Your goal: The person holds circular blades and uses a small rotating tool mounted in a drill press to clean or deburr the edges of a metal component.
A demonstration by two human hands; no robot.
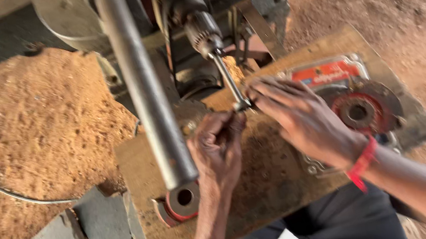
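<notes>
Drill bit (228, 79) slanting down-right

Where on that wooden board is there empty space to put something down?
The wooden board is bare between the left hand and right hand, toward its near edge, and along its left strip beside the grey bar. It is crowded at the drill bit where both hands meet, and at the right by the red disc.

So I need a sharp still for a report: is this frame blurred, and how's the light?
Head view: motion blur smears both hands, left hand and right hand, and the drill bit; soft daylight, no glare, faint shadows on the wooden board.
</notes>
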